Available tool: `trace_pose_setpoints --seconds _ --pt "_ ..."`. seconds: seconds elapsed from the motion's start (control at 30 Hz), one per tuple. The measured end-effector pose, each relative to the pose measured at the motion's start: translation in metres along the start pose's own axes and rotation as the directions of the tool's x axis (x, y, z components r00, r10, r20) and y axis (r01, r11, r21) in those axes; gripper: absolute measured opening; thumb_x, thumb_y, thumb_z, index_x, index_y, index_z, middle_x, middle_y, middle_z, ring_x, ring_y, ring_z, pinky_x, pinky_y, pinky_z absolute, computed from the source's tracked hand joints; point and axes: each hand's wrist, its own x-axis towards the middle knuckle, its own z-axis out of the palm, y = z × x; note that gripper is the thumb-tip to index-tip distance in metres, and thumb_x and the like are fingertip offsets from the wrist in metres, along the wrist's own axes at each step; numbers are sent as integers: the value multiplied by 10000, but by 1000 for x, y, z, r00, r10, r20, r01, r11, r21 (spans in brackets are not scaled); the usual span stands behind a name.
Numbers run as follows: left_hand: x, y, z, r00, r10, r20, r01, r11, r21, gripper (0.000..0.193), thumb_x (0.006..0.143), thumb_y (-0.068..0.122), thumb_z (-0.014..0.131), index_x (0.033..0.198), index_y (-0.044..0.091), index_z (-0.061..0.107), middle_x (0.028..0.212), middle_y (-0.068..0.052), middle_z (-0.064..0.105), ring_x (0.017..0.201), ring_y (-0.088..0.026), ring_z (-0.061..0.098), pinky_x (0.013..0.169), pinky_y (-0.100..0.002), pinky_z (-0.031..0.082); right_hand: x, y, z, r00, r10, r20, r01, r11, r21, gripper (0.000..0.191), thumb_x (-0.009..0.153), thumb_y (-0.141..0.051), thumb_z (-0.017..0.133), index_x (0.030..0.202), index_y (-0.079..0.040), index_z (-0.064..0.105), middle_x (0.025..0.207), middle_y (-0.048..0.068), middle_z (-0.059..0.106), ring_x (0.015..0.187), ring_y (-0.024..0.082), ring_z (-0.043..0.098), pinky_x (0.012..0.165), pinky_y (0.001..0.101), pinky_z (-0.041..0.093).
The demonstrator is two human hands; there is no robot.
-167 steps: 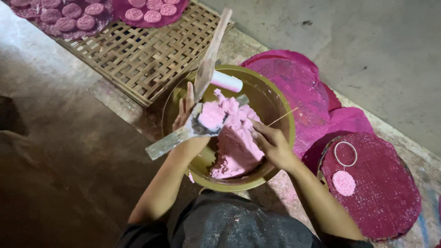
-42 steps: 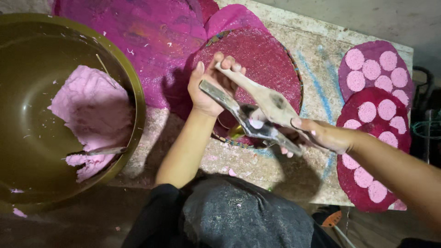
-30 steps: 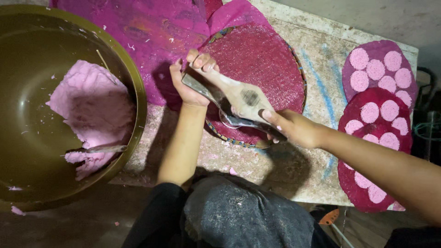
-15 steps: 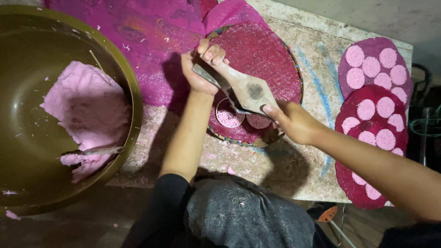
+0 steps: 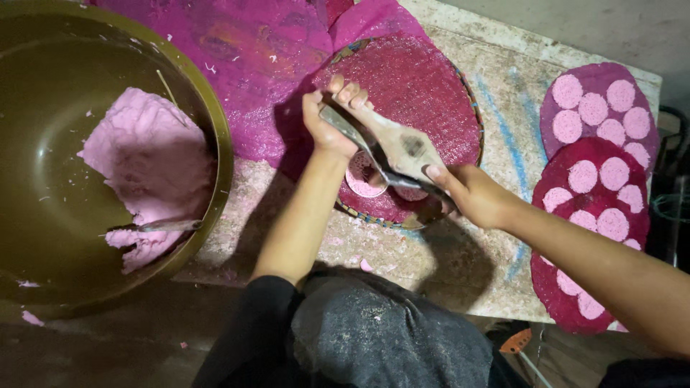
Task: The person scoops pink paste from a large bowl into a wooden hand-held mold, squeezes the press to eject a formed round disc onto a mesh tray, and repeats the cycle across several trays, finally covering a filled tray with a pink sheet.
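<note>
My left hand [image 5: 325,123] grips the far end of a long flat metal scraper [image 5: 392,147], and my right hand [image 5: 476,197] holds its near end. The tool lies slanted over a round magenta woven tray [image 5: 424,86]. Beneath it sits a small ring mould [image 5: 364,179] filled with pink dough, with another pink disc partly hidden under the blade. A big brass-coloured bowl [image 5: 215,144] to the left holds a lump of pink dough [image 5: 147,169].
Two magenta trays [image 5: 575,154] carrying several round pink discs lie at the right. More magenta mats [image 5: 244,50] overlap at the top. A worn concrete slab [image 5: 503,100] supports everything; its front edge runs near my lap.
I left the bowl and came to the tray. Over the last second both hands slid the scraper up and left over the ring mould.
</note>
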Motion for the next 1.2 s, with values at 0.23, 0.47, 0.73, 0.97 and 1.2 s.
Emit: trace_pose_setpoints --seconds 0.23,0.47,0.73,0.97,1.2 --pt "16 14 4 999 -31 15 29 992 125 259 906 431 513 880 174 506 764 30 497 792 -166 508 809 -374 453 3 -1 9 990 -133 -46 138 984 110 662 1010 -575 367 934 12 662 656 85 624 574 186 628 580 375 545" --pt "19 14 23 995 -2 98 -11 991 133 297 937 458 486 878 167 511 791 15 513 821 -176 516 835 -374 446 22 3 11 959 -220 -179 227 974 20 541 1010 -502 416 1122 -18 630 659 67 634 552 173 622 579 361 515" --pt "-18 50 32 912 14 -409 409 22 912 491 966 387 515 1219 19 720 1046 -124 688 922 -240 577 853 -440 473 21 64 33 871 -431 -238 492 765 415 597 986 -590 513 1093 -15 633 755 43 561 649 132 526 573 307 418" --pt "-98 11 31 917 -373 -143 -191 -724 662 1268 665 337 941 1593 89 113 1537 -192 396 1405 -359 318 1168 -586 242 7 104 48 710 -449 -542 704 452 548 878 915 -850 478 1098 -1 605 891 69 610 773 144 571 669 296 444" --pt "-79 12 51 909 -275 -315 63 -654 754 1349 653 370 959 1630 141 58 1561 -28 482 1411 -296 308 1194 -541 154 -18 135 60 655 -338 -676 750 399 528 890 914 -859 442 1225 -32 554 959 62 581 758 164 551 642 315 465"
